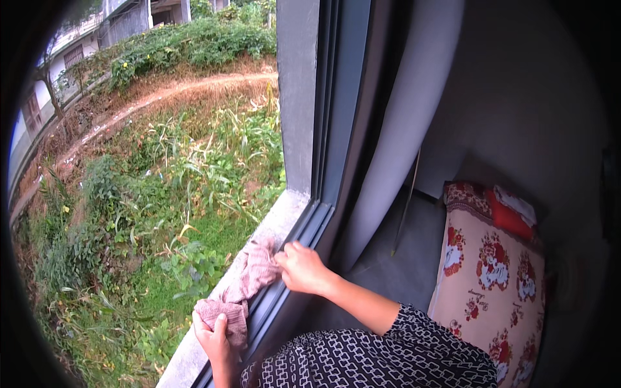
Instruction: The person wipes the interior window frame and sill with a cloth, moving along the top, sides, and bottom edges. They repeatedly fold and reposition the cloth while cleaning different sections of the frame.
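A pink ribbed cloth (252, 276) lies bunched and stretched along the window sill (279, 218) and its metal sliding track (310, 224). My left hand (214, 334) grips the cloth's lower, folded end, thumb on top, over the sill. Farther up the track, my right hand (302, 267) holds the upper part of the cloth at its right edge, fingers curled; the fingertips are partly hidden. Between the two hands the cloth spans the inner edge of the concrete sill and the track.
A concrete window jamb (297, 97) and dark frame rise ahead. A grey curtain (402, 111) hangs right of them, with a thin stick (407, 208) behind. A bed (470, 300) with a flowered cover stands at the right. Outside the open window, plants grow far below.
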`<state>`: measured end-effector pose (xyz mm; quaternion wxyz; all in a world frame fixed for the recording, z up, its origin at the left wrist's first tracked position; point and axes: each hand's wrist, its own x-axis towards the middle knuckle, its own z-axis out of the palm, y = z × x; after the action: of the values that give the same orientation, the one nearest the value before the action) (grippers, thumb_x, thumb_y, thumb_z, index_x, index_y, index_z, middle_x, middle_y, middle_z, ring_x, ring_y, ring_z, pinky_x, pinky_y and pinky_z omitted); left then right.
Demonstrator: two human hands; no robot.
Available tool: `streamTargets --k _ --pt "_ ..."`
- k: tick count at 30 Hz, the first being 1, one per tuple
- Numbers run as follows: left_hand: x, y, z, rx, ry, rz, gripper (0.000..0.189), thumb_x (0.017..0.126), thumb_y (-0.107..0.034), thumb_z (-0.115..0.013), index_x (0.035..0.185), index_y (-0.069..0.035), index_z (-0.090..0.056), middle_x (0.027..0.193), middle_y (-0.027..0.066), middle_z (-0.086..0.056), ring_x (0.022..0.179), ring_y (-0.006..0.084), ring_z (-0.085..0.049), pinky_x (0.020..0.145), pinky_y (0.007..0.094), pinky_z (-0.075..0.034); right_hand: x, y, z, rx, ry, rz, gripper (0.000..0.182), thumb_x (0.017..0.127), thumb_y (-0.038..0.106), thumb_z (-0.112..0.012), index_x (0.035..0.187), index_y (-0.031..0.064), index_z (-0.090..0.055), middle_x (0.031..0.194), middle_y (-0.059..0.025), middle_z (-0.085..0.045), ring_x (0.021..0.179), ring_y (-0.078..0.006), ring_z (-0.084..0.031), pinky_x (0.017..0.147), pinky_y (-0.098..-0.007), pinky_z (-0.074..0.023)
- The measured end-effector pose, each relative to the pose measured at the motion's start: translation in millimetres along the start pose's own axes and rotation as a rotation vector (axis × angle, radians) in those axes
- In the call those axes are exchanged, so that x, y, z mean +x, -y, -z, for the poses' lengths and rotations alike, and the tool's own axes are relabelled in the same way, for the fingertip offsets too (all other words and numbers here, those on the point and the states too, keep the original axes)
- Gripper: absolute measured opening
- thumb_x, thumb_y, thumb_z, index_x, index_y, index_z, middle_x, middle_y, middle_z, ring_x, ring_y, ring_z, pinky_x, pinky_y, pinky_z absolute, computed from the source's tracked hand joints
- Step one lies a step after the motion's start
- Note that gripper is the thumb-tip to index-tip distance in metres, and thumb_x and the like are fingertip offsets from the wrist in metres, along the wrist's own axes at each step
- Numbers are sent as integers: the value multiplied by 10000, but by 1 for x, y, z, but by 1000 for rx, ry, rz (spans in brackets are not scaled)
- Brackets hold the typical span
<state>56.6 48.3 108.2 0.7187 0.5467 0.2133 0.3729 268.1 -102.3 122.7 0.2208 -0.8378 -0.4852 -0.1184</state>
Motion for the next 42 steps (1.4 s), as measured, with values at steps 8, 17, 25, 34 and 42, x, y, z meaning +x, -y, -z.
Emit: streamTargets --k 8,17,25,34,42 --pt "4 -33 -14 -312 122 5 515 815 -163 -588 1263 19 -409 1159 133 -565 1060 227 -583 959 359 -449 21 -6 28 1352 119 -328 265 995 194 -516 1178 10 -566 975 -23 -644 824 -66 -589 729 -226 -494" --pt "20 -65 -56 -267 591 -67 734 862 -355 -629 1390 66 -341 1347 160 -489 1244 252 -485 1075 376 -346 10 77 27 1419 148 38 905 840 170 -729 1479 -5 -113 1357 -115 -438 1266 -192 -424 1054 -333 -362" --pt "22 -80 -46 -258 721 -240 590 815 -302 -679 1256 63 -537 1326 208 -511 1219 345 -520 1029 473 -410 40 65 107 1290 -36 140 582 810 -87 -596 1360 23 -441 1254 -49 -570 1169 -132 -520 1024 -293 -406" --pt "10 -25 29 901 141 -431 637 706 -232 -728 1251 15 -507 1271 202 -494 1203 342 -461 1025 464 -353 163 56 316 593 -680 663 388 812 -115 -470 1154 30 -579 1125 -85 -647 1053 -142 -591 939 -304 -479" --pt "-23 -12 3 1380 303 -443 925 626 -451 -786 1344 -2 -413 1409 284 -329 1333 454 -272 1105 560 -184 235 -12 455 -741 -1273 140 625 768 221 -626 1316 7 -414 1320 -285 -424 1204 -467 -427 1033 -508 -354"
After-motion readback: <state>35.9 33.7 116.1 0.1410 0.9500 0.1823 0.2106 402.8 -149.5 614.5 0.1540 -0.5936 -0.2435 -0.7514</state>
